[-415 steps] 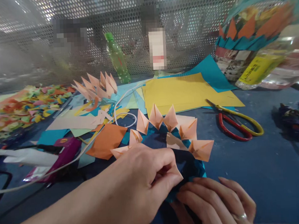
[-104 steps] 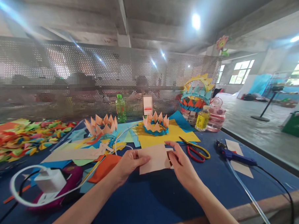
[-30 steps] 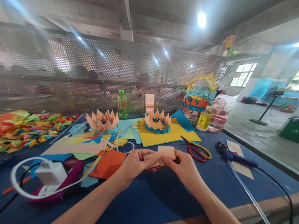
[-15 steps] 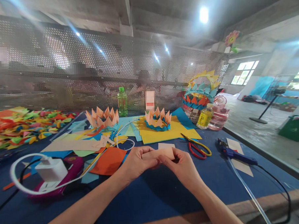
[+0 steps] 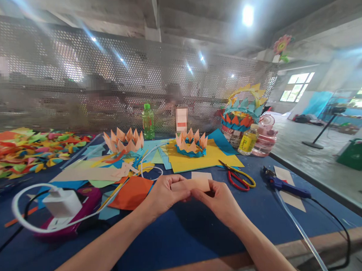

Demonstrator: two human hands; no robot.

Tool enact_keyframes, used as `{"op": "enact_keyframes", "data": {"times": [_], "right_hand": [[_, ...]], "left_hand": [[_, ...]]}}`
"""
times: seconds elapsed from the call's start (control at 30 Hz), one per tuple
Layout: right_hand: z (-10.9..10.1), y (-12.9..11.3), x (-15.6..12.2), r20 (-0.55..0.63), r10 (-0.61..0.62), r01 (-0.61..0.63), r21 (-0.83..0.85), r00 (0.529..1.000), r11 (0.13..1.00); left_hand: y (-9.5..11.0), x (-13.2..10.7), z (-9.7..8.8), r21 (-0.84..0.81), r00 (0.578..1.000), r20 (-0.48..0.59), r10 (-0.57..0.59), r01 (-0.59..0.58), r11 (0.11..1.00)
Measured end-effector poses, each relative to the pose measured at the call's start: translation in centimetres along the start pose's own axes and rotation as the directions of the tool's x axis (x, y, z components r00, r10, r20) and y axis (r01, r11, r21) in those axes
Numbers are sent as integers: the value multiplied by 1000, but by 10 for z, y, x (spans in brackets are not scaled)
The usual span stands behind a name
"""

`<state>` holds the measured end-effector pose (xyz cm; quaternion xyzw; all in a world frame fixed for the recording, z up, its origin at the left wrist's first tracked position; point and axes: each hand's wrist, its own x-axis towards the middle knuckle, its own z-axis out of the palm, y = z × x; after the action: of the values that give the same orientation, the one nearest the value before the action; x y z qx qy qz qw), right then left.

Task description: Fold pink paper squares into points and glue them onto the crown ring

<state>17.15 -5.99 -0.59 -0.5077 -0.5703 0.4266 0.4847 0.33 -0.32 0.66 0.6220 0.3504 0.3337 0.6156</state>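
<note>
Both hands pinch one small piece of peach paper [image 5: 191, 185] just above the blue table. My left hand [image 5: 168, 194] is closed on its left part, thumb in front and fingers behind. At the right end, my right hand [image 5: 218, 195] grips the same paper, and the two thumbs nearly meet at its lower edge. Another pale paper piece [image 5: 201, 175] lies right behind it. Beyond stand two pointed paper rings, a peach one [image 5: 124, 142] at left and a peach-and-blue one [image 5: 191, 144] on yellow sheets [image 5: 224, 157].
Right of my hands lie scissors [image 5: 238, 179] and a blue glue gun [image 5: 286, 185] with its cord. A purple power strip [image 5: 90, 201] with a white charger [image 5: 62, 204] sits at left near orange paper [image 5: 132, 192]. Bottles [image 5: 247, 140] and stacked paper rings [image 5: 240, 117] stand at the back right.
Both hands keep hold of the peach paper in nearly the same place. The whole view has shifted very slightly; nothing on the table has visibly moved.
</note>
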Motion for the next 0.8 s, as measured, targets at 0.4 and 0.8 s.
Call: {"op": "enact_keyframes", "data": {"times": [0.4, 0.8], "right_hand": [[-7, 7, 3, -153, -44, 31, -89, 987, 996], [-12, 5, 5, -256, -73, 48, -103, 964, 994]], "left_hand": [[8, 4, -7, 18, 998, -69, 2, -1, 1000], [10, 8, -21, 85, 989, -141, 42, -30, 996]]}}
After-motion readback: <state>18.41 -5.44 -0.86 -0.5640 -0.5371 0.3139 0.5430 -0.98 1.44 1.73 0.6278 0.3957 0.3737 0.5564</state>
